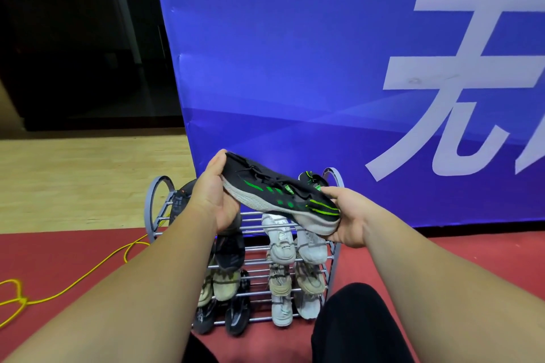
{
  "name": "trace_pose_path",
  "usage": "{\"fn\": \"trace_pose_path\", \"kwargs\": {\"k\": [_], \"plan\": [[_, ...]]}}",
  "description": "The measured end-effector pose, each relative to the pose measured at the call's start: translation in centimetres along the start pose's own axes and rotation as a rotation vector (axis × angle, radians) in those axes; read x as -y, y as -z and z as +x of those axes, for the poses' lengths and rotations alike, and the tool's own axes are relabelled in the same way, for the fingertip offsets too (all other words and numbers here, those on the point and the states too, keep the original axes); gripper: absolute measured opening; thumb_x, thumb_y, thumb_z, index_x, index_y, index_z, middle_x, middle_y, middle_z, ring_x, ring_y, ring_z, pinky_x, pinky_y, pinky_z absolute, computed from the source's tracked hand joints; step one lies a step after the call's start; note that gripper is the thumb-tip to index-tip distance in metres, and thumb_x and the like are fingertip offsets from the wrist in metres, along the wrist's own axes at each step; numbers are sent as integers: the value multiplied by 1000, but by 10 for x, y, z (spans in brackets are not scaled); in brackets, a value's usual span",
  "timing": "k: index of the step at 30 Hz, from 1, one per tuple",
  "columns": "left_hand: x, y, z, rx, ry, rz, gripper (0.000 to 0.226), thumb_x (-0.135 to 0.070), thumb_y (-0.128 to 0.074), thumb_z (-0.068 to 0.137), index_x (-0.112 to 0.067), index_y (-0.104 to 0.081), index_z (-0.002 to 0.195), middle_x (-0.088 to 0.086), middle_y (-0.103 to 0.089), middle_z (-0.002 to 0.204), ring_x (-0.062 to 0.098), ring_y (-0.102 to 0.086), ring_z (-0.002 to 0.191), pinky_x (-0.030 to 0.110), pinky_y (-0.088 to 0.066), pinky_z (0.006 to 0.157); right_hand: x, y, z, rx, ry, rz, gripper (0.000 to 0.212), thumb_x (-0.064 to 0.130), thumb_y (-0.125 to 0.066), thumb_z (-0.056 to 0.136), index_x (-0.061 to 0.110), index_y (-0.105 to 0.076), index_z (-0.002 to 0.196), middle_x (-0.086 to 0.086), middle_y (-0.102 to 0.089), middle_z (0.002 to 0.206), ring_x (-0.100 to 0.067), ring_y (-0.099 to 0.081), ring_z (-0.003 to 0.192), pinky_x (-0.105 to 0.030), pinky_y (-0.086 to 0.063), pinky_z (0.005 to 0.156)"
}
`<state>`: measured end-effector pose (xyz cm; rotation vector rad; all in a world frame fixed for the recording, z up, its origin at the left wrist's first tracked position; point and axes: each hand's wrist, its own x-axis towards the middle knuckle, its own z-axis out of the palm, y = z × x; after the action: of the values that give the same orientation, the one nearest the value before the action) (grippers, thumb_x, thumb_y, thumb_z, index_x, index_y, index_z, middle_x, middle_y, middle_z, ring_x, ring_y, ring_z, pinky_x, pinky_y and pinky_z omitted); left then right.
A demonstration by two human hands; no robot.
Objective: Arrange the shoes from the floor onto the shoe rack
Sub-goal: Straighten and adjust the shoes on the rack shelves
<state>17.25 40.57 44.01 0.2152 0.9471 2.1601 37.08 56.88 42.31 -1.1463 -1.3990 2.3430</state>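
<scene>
Above the top tier of the grey shoe rack (252, 219), a black shoe with green stripes (280, 194) is held in the air by both hands, lying on its side with the pale sole turned toward the camera. The left hand (215, 194) grips the thinner end, thumb over the upper and fingers curled beneath. The right hand (351, 215) cups the thick-soled end from below, thumb resting on the fabric. The shoe slopes down from left to right and touches nothing on the rack.

Behind it, at the back right of the top tier, lies a second black and green shoe (312, 178). A white pair (283, 242) hangs toe-down on the right side of the rack, with paler grey and beige shoes on the tiers under it. On the left side there are dark shoes above, a beige pair (225, 283) in the middle, and black shoes (236, 312) on the lowest tier.

The rack stands on a red floor (59, 259) in front of a blue banner (295, 53) with large white characters. A yellow cable (88, 271) trails across the floor to the left. A knee in black cloth (354, 318) shows at lower right.
</scene>
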Motion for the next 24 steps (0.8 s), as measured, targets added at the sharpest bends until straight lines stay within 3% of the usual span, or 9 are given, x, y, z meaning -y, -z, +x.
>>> {"fn": "trace_pose_path", "kwargs": {"k": [4, 9, 13, 19, 22, 24], "plan": [[-1, -16, 7, -28, -26, -32, 56, -56, -54, 99, -10, -66, 128, 15, -73, 120, 38, -70, 111, 58, -49, 103, -2, -7, -12, 164, 9, 31, 41, 36, -63, 99, 7, -72, 125, -18, -73, 121, -33, -75, 104, -41, -64, 80], [4, -27, 18, -97, -38, 11, 52, -54, -57, 97, -13, -68, 126, 13, -75, 115, 39, -72, 105, 62, -52, 98, -14, -8, 2, 122, 100, 92, 33, 26, -70, 95, 5, -74, 121, -15, -77, 111, -26, -77, 86, -34, -63, 68], [24, -28, 22, -104, -20, 77, 49, -52, -52, 101, -13, -65, 128, 11, -76, 115, 34, -73, 105, 54, -54, 99, -25, -14, 23, 42, 166, 199, 32, 23, -69, 96, 5, -73, 123, -15, -77, 111, -27, -77, 84, -35, -62, 68], [49, -14, 45, -115, -31, 122, 27, -27, -45, 109, -18, -56, 132, 6, -73, 121, 23, -73, 104, 44, -60, 84, -40, -25, 62, -61, 220, 287, 25, 22, -67, 98, 4, -76, 114, -17, -78, 106, -32, -76, 93, -44, -60, 87], [68, -1, 55, -81, 5, 145, 30, -17, -41, 109, -21, -55, 136, 9, -70, 127, 27, -70, 110, 49, -59, 91, -48, -38, 86, -102, 221, 311, 25, 22, -64, 100, 4, -76, 113, -17, -78, 106, -32, -76, 94, -41, -60, 81], [82, 13, 65, -55, 29, 179, 37, -10, -44, 107, -21, -54, 140, 12, -70, 128, 32, -69, 115, 53, -57, 95, -53, -44, 104, -133, 218, 319, 24, 21, -62, 101, 4, -75, 112, -16, -78, 105, -31, -76, 96, -44, -60, 87]]}}
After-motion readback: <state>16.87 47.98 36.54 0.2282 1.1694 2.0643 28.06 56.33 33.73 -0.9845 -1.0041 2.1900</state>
